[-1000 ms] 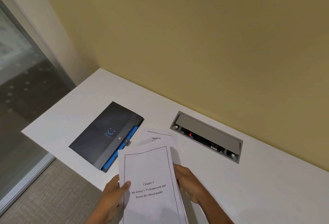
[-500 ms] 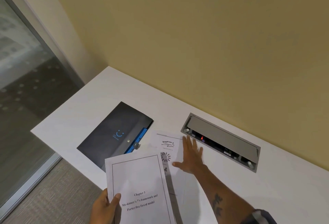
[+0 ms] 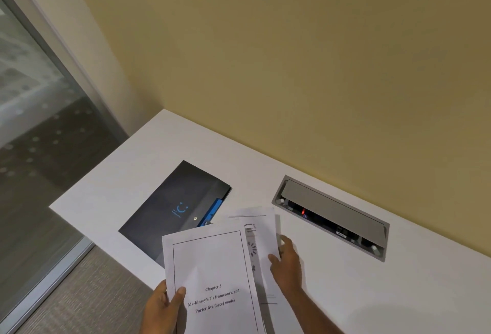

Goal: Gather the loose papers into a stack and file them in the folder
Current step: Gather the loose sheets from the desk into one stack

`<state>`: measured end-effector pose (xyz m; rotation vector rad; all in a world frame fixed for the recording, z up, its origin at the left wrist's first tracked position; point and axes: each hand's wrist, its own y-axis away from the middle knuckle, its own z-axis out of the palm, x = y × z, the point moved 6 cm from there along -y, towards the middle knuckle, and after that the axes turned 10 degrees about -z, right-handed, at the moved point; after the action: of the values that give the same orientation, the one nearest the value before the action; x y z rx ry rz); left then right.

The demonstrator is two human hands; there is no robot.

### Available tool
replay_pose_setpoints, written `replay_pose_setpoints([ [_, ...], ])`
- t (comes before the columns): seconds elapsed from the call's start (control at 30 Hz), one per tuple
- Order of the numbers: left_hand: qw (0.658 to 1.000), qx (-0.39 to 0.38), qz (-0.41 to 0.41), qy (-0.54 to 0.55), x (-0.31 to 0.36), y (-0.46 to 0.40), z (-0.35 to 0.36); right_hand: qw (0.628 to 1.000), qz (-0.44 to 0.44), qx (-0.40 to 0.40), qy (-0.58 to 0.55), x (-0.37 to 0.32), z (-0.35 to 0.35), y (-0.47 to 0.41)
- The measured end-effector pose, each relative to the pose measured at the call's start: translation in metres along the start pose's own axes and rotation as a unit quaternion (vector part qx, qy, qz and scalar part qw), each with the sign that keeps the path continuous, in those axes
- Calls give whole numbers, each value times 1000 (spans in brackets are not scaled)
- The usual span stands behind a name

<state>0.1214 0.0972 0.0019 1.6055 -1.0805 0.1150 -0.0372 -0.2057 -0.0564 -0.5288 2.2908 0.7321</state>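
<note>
My left hand point(image 3: 164, 307) holds a paper stack point(image 3: 210, 267) by its lower left edge; the top sheet reads "Chapter 3". A loose printed sheet point(image 3: 261, 230) lies partly under the stack's right side, and my right hand point(image 3: 287, 264) grips its right edge, thumb on top. The dark folder point(image 3: 170, 211) with a blue logo and blue inner edge lies closed on the white desk point(image 3: 345, 280), just left of and behind the papers.
A grey cable box point(image 3: 332, 217) with its lid tilted up is set into the desk at the right, near the yellow wall. The desk's left edge drops to carpet beside a glass partition point(image 3: 32, 121).
My right hand left the stack, reached out flat onto the loose sheet, then closed on its right edge and pulled it toward the stack. The left hand kept hold of the stack.
</note>
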Motion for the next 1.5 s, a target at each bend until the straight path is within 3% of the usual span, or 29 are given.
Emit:
replay_pose_setpoints([
  [0.13, 1000, -18, 21, 6, 9, 5, 6, 994, 22, 60, -83, 20, -22, 18],
  [0.23, 998, -43, 48, -10, 21, 16, 15, 980, 45, 62, -181, 27, -48, 32],
  [0.5, 993, -103, 50, -34, 40, 37, 46, 930, 66, 4, -363, 33, -88, 76],
  [0.67, 991, -135, 22, -13, 45, 55, 71, 907, 43, -47, -416, 27, -92, 103],
  [0.9, 985, -167, -10, -44, 42, 69, 96, 920, 47, -84, -380, 19, -98, 129],
  [1.07, 983, -167, 12, -82, 40, 68, 108, 935, 54, -116, -331, 23, -100, 132],
  [1.23, 983, -158, 48, -77, 38, 66, 118, 887, 93, -132, -433, 33, -99, 132],
  [1.33, 983, -157, 68, -65, 43, 71, 127, 913, 99, -81, -387, 30, -107, 133],
  [1.4, 982, -163, 77, -54, 49, 78, 137, 944, 46, -14, -325, 22, -115, 129],
  [1.5, 979, -170, 95, -61, 60, 89, 155, 956, 15, 72, -286, 14, -120, 126],
])
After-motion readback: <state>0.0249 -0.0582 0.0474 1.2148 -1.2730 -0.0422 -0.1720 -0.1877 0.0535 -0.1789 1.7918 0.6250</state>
